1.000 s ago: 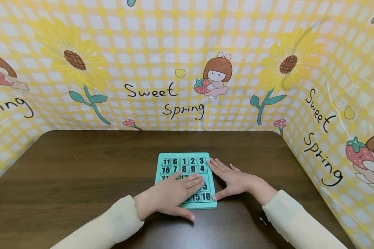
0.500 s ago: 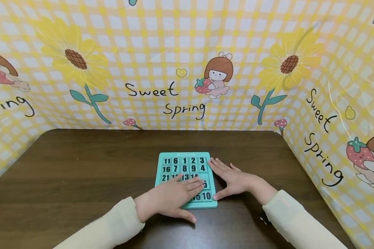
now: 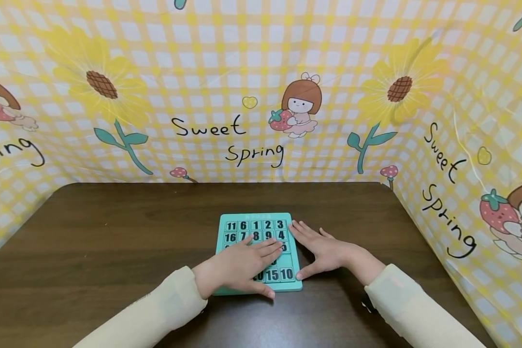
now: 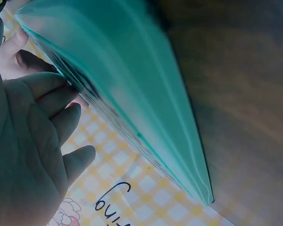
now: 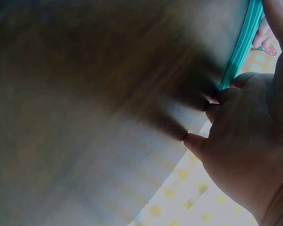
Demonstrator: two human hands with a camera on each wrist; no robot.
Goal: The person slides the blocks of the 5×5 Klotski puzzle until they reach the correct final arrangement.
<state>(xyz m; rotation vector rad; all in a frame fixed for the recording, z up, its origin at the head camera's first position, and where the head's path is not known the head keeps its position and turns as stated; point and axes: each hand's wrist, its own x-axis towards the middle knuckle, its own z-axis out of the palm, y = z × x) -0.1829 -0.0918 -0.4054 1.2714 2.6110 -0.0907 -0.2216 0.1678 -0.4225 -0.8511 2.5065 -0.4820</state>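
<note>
A turquoise number sliding puzzle (image 3: 235, 217) lies flat on the table. My left hand (image 3: 240, 265) is over its lower middle, fingers extended, fingertips at the tile marked 5 (image 3: 284, 247) in the right column. Just below that tile is a gap in the grid; several other tiles are hidden under this hand. My right hand (image 3: 326, 252) lies along the puzzle's right edge, its fingertips and thumb tip touching the rim, fingers fairly straight. In the left wrist view, the left hand (image 4: 28, 146) is palm-side to the camera beside the puzzle (image 4: 132, 89). The right wrist view shows the right hand (image 5: 247, 117) touching the turquoise edge (image 5: 238, 52).
A dark brown wooden table (image 3: 126, 222) carries the puzzle. Behind it and at both sides hangs a yellow checked cloth (image 3: 209, 63) printed with flowers and lettering.
The 5 tile has slid up one row in the right column, so the gap is now below it. My left hand has shifted slightly away from me; my right hand stays put.
</note>
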